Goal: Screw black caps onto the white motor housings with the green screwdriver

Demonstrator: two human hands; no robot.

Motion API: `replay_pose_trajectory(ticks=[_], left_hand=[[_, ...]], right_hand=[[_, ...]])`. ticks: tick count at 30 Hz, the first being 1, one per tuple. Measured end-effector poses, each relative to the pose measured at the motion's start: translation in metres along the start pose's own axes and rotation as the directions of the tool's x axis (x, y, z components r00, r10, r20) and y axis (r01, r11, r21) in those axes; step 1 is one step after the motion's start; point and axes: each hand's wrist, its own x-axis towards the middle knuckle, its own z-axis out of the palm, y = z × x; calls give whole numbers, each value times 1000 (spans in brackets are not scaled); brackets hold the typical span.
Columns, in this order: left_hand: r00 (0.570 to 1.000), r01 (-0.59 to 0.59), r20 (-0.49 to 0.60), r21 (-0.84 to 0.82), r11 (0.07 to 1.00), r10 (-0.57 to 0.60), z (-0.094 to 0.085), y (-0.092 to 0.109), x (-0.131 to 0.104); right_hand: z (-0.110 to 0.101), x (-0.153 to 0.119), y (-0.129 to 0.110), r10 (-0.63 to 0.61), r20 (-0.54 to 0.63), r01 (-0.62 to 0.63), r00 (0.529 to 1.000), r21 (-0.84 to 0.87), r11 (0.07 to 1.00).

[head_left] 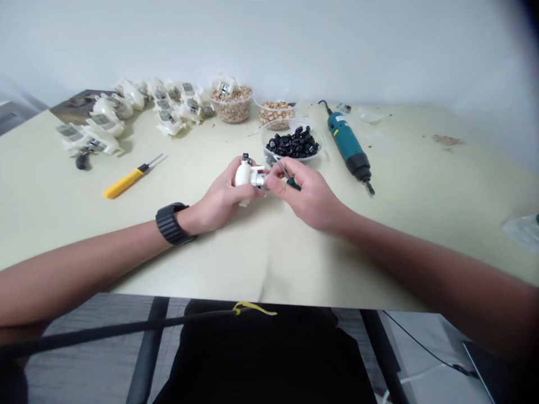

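Near the middle of the table my left hand (219, 197) is closed around a white plastic housing (243, 175). A small black piece (246, 159) sits at the housing's top, and a silvery cylindrical part (258, 180) faces right. My right hand (309, 193) is closed around a screwdriver with a dark green handle (293, 183); its thin metal shaft points up and to the left. The right fingertips meet the silvery end of the housing, and what they pinch there is hidden. Just behind the hands stands a clear tub (320, 147) of small black parts (297, 143).
Several similar white housings (101, 134) lie at the back left. A yellow-handled screwdriver (126, 182) rests to the left. Two tubs of small brownish parts (231, 106) stand at the back. On the right lies a teal electric screwdriver (347, 140) with its cord. A plastic bag (522, 231) is far right.
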Motion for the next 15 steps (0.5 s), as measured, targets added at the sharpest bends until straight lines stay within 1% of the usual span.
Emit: replay_pose_trajectory(ticks=[2, 3, 4, 6, 8, 10, 11, 12, 13, 15], left_hand=[[999, 39, 3, -99, 994, -39, 4, 1, -3], [998, 54, 20, -123, 991, -52, 5, 1, -4], [997, 66, 44, -126, 990, -60, 5, 1, -5], [994, 67, 87, -74, 995, -60, 0, 2, -4], [996, 9, 86, 36, 999, -12, -9, 5, -1], [993, -94, 87, 207, 974, 77, -17, 12, 2], [987, -142, 120, 309, 940, 110, -21, 17, 3], [977, -184, 176, 407, 895, 120, -23, 22, 3], [964, -218, 246, 493, 842, 105, -23, 27, 2], [930, -292, 361, 605, 741, 73, -21, 36, 0]], right_hand=[[1, -4, -1, -10, -50, 9, 999, -8, 1000], [1, -5, -1, -16, -73, 16, 997, -2, 1000], [1, -5, -1, -25, -96, 25, 995, 0, 1000], [0, -6, -2, -52, -142, 49, 988, -29, 998], [-2, -6, -2, -81, -177, 64, 981, -96, 993], [-4, -6, -2, -129, -170, 99, 977, -173, 980], [-4, -7, -2, -169, -151, 135, 974, -212, 968], [-3, -9, -3, -213, -126, 178, 969, -245, 953], [-2, -10, -3, -257, -99, 223, 961, -267, 938], [3, -16, -5, -327, -63, 296, 943, -290, 910]])
